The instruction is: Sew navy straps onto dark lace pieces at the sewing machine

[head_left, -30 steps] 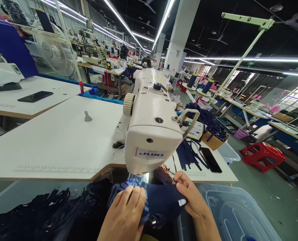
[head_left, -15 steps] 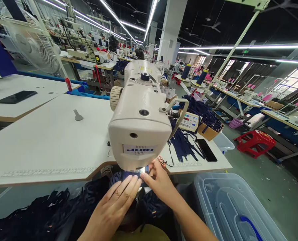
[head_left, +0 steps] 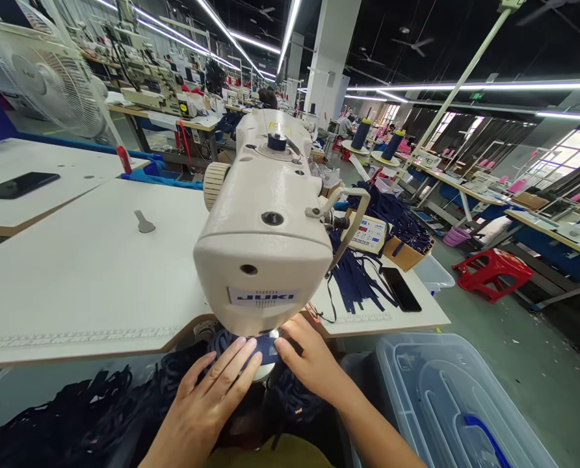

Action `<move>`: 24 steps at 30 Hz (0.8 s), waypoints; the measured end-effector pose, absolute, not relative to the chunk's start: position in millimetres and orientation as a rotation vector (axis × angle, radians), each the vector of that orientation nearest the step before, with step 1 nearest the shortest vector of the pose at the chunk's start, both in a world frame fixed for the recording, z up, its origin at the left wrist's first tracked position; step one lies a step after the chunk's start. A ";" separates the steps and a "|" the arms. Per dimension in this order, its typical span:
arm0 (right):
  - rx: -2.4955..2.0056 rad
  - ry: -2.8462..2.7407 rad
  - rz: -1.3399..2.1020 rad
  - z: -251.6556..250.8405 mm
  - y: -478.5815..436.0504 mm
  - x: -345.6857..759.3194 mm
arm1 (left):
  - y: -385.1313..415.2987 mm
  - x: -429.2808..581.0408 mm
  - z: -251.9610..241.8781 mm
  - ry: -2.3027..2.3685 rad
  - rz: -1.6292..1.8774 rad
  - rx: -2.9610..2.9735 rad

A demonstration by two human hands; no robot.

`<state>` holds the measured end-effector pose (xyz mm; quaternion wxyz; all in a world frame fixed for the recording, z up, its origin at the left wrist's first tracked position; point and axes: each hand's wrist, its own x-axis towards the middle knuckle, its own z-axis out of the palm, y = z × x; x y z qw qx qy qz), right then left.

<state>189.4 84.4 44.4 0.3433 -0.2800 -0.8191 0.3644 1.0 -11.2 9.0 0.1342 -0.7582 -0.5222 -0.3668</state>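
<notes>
A piece of navy webbing (head_left: 267,351) lies under the head of a white sewing machine (head_left: 263,244), on its small round bed. My left hand (head_left: 212,387) rests on the webbing from the left, its fingers stretched out and lying flat. From the right, my right hand (head_left: 309,359) pinches the webbing's edge between thumb and fingers. The machine head hides the needle and part of the right fingertips. More navy straps (head_left: 95,416) hang in a heap at the lower left, below the table edge.
The white tabletop (head_left: 75,273) carries a flat metal piece (head_left: 144,223). Right of the machine are cut navy strips (head_left: 353,286), a control panel (head_left: 367,234), and a phone (head_left: 401,289). A clear lidded bin (head_left: 446,396) stands at the lower right, a red stool (head_left: 493,274) beyond.
The view has shifted slightly, so the machine appears a little further left. My left fingers have slid left along the webbing, and more of it shows between the hands. My right hand stays at its edge.
</notes>
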 end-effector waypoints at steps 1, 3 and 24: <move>-0.718 -2.144 0.948 45.0 84.6 188.4 | -11.3 1.9 7.4 -1.522 -1.058 -2.205; -0.716 -2.154 0.952 46.6 85.5 187.0 | -12.0 4.3 4.7 -1.569 -1.046 -2.174; -0.768 -2.144 0.962 58.0 90.9 175.5 | -15.9 17.7 17.3 -1.686 -0.876 -2.032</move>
